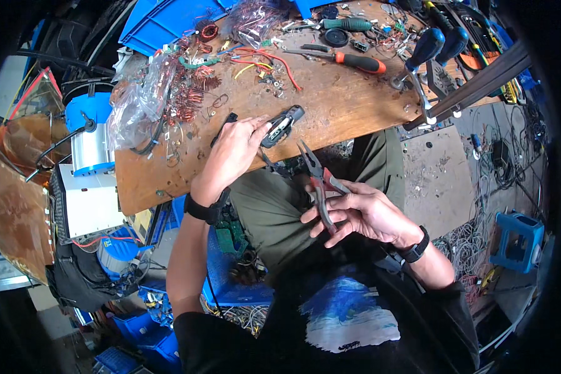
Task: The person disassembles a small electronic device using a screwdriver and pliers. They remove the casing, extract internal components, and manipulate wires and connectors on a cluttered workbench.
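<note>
My left hand (pixel 235 144) lies low over the wooden bench, its fingers close together and bent around a black plastic part (pixel 231 117) that peeks out past the knuckles. Most of that part is hidden under the palm. Right by its fingertips sits a black opened housing (pixel 283 126) with pale metal inside; whether they touch is unclear. Over my lap, my right hand (pixel 371 215) grips a pair of pliers (pixel 320 181) with red and grey handles. The jaws point up toward the bench edge and stand slightly apart.
Copper coils (pixel 187 103) and a clear plastic bag (pixel 140 106) cover the bench's left side. An orange-and-black screwdriver (pixel 358 62) lies farther back. Blue-handled tools (pixel 429 47) stand at right beside a dark metal bar (pixel 474 84). Below my left arm is a blue bin (pixel 230 296).
</note>
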{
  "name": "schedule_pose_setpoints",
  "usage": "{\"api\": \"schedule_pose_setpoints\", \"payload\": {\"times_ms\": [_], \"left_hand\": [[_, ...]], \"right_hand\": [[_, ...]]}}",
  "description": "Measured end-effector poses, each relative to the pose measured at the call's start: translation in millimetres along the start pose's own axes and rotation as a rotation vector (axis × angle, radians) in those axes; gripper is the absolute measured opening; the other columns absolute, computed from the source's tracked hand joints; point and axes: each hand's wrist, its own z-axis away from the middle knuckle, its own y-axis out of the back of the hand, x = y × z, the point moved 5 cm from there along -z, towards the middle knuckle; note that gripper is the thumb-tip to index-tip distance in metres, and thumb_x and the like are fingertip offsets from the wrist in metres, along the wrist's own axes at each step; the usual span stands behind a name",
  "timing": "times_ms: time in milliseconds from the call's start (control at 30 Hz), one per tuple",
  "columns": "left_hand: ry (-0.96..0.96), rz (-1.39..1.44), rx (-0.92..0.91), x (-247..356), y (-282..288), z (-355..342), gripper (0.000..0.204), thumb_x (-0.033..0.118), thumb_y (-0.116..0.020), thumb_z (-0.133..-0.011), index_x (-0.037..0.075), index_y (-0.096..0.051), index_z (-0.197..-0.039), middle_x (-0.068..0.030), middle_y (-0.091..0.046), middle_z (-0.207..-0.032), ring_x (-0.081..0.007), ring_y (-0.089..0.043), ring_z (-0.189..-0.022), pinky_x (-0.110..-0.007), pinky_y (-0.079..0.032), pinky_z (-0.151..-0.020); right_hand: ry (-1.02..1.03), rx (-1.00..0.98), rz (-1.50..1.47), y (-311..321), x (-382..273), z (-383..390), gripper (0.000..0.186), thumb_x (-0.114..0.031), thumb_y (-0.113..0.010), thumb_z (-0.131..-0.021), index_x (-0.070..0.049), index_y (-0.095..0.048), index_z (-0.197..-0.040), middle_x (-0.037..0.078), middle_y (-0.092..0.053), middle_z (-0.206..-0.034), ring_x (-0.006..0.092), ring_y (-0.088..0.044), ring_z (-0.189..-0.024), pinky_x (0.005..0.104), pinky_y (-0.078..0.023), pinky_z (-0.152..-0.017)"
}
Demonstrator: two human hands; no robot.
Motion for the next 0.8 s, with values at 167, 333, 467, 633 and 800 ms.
{"api": "schedule_pose_setpoints", "payload": {"times_ms": [167,333,467,633,800], "left_hand": [[0.101,-0.014,-0.086,7.7,3.2,0.6,0.039,0.025,-0.053,-0.105,-0.006,-0.066,-0.125,-0.0261,-0.069,-0.122,-0.0382,-0.067,-0.115,-0.039,-0.05,-0.099],[0.048,-0.021,-0.058,7.6,2.5,2.9,0.039,0.026,-0.053,-0.106,-0.007,-0.067,-0.123,-0.0256,-0.069,-0.121,-0.0398,-0.066,-0.114,-0.04,-0.051,-0.099],[0.006,-0.052,-0.006,13.6,1.9,6.2,0.037,0.023,-0.055,-0.105,-0.008,-0.067,-0.122,-0.0267,-0.069,-0.12,-0.0399,-0.066,-0.112,-0.041,-0.051,-0.099],[-0.074,-0.042,0.032,11.8,-3.7,9.3,0.035,0.019,-0.057,-0.104,-0.009,-0.066,-0.121,-0.0288,-0.068,-0.117,-0.0415,-0.066,-0.111,-0.043,-0.051,-0.099],[-0.089,-0.026,0.051,12.0,-3.0,10.7,0.034,0.018,-0.057,-0.103,-0.01,-0.066,-0.12,-0.0292,-0.068,-0.116,-0.0424,-0.066,-0.11,-0.044,-0.052,-0.097]], "right_hand": [[0.002,0.055,0.104,5.5,-9.2,7.8,0.05,-0.011,-0.041,-0.105,0.0,-0.03,-0.153,0.031,-0.06,-0.134,0.038,-0.068,-0.114,0.0485,-0.063,-0.088],[-0.005,0.09,0.23,11.8,-24.8,18.8,0.052,-0.014,-0.043,-0.105,0.0,-0.03,-0.153,0.027,-0.063,-0.131,0.0355,-0.069,-0.113,0.0461,-0.063,-0.087],[-0.007,0.087,0.404,15.0,-32.9,19.7,0.052,-0.015,-0.042,-0.104,0.0,-0.032,-0.153,0.025,-0.064,-0.128,0.0317,-0.07,-0.11,0.0427,-0.064,-0.084],[0.048,0.159,0.449,11.8,-34.1,17.5,0.055,-0.015,-0.042,-0.103,0.0,-0.032,-0.155,0.022,-0.066,-0.126,0.0276,-0.068,-0.11,0.0394,-0.065,-0.079],[0.043,0.157,0.565,15.3,-41.6,18.7,0.056,-0.014,-0.043,-0.102,0.0,-0.033,-0.155,0.018,-0.066,-0.128,0.0244,-0.066,-0.11,0.0382,-0.065,-0.081]]}}
